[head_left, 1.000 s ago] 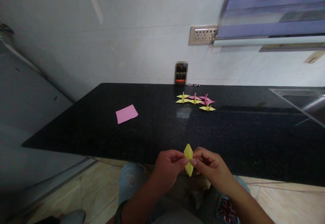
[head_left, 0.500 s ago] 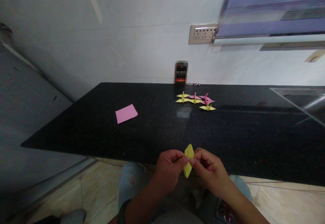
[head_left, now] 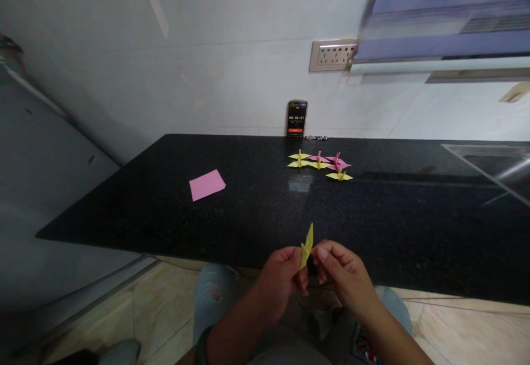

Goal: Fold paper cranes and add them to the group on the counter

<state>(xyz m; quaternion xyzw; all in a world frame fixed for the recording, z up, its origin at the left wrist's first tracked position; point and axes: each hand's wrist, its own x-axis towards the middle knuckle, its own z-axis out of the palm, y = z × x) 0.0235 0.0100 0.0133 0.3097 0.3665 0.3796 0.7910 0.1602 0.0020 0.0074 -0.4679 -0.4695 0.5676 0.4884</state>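
A narrow folded yellow paper piece (head_left: pixel 307 242) stands upright between my two hands, just in front of the near edge of the black countertop (head_left: pixel 232 205). My left hand (head_left: pixel 284 279) pinches its lower part with thumb and fingers. My right hand (head_left: pixel 342 276) is curled beside it, fingertips at the paper's base. Both hands hover above my lap.
Several folded yellow and pink paper cranes (head_left: pixel 319 165) sit at the back of the countertop. A flat pink paper square (head_left: pixel 207 185) lies to the left. A phone (head_left: pixel 297 118) showing a timer leans on the wall. A sink (head_left: pixel 492 169) lies at the right.
The yellow paper has turned from a broad diamond face to a thin edge-on shape and risen slightly. Both hands have dropped a little lower.
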